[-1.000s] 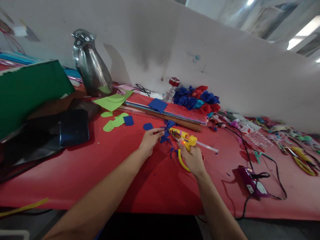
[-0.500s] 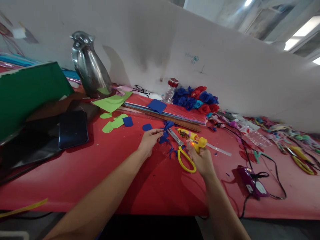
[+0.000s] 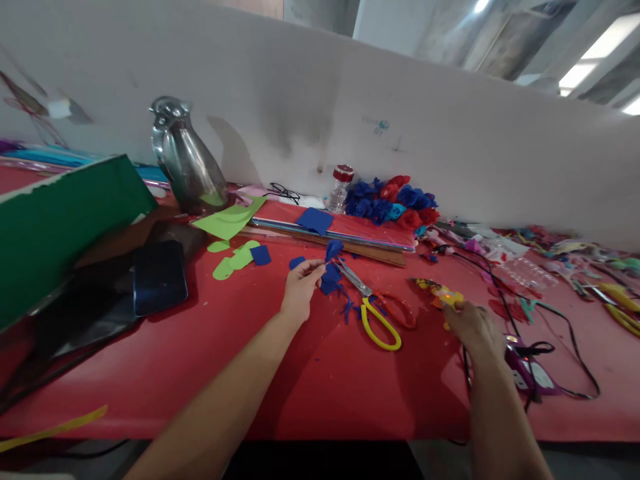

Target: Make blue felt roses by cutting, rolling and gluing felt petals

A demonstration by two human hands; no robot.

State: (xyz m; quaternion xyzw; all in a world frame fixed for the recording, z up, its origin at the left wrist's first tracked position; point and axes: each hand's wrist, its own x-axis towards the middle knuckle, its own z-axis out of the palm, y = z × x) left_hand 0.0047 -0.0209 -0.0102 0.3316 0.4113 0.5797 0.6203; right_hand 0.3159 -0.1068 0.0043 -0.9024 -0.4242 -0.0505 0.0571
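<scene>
My left hand (image 3: 301, 288) pinches a small blue paper flower (image 3: 333, 251) by its base, above blue scraps (image 3: 330, 280) on the red table. To the right, my right hand (image 3: 475, 327) is closed on the rear of a yellow glue gun (image 3: 446, 295), whose dark, stained nozzle points left. Between the hands lie scissors (image 3: 381, 323) with one yellow and one red handle, their blades toward the blue flower. Blue paper pieces (image 3: 261, 255) and light green cut pieces (image 3: 243, 255) rest left of my left hand.
A metal jug (image 3: 193, 163), a phone (image 3: 160, 279) and a green box (image 3: 70, 233) stand or lie at left. Behind are a jar (image 3: 339, 190), stacked sheets (image 3: 350, 233) and blue and red flowers (image 3: 390, 200). A purple power box (image 3: 537, 377) with cords sits right.
My right hand has moved right with the glue gun, away from the scissors, uncovering their red handle. My left hand still holds the blue flower. The camera view has shifted slightly.
</scene>
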